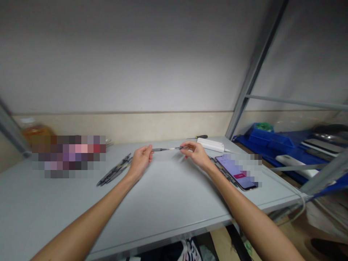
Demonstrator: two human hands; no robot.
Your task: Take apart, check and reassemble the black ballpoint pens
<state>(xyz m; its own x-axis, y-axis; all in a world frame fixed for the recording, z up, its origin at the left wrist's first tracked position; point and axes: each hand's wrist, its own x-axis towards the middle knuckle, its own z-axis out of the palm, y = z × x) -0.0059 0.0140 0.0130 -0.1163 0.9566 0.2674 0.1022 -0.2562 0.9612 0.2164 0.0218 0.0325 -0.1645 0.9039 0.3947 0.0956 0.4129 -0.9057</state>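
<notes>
My left hand point(141, 159) pinches one end of a slim dark grey pen part point(160, 149), held level above the table. From that part a thin pale shaft, which looks like a refill point(172, 148), runs toward my right hand point(195, 154). The fingers of my right hand are closed on the pen's other dark end point(178, 148), partly hidden by the fingertips. Beside my left wrist lies a bundle of dark grey pens point(115, 170). More slim dark pens point(224, 172) lie past my right wrist, next to the phone.
A lit phone point(236, 172) lies at the right of the grey table point(163, 203). Behind it are a white power strip point(210, 144) with a cable and a screwdriver point(201, 137). A bottle point(36, 130) stands back left. Metal posts frame the table; blue trays point(272, 139) lie beyond.
</notes>
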